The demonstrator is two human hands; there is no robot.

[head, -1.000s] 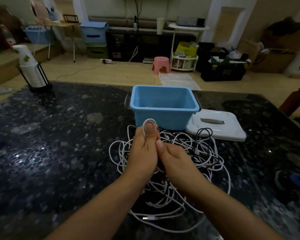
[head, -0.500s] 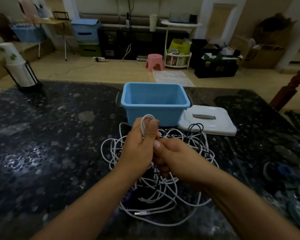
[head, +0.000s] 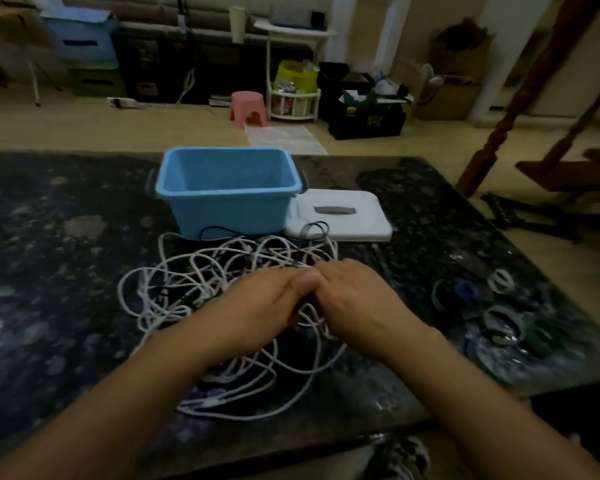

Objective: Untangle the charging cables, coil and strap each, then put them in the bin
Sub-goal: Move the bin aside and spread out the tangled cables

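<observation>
A tangle of white charging cables (head: 201, 282) lies on the dark stone table, with a thin black cable (head: 222, 230) looping at its far side. Just behind it stands the open blue bin (head: 229, 206). My left hand (head: 257, 306) and my right hand (head: 357, 303) are low on the middle of the tangle, touching each other. Both have their fingers curled down around white cable strands that loop out between them. The fingertips are hidden.
The bin's white lid (head: 343, 216) lies flat to the right of the bin. Several ring-shaped straps (head: 499, 323) are scattered on the table's right side. The table's near edge (head: 291, 448) is close to my body. Floor clutter stands beyond the far edge.
Both hands have dropped from in front of the bin down onto the tangle. The white loop held up above my left thumb is no longer raised. The view has shifted left and tilted.
</observation>
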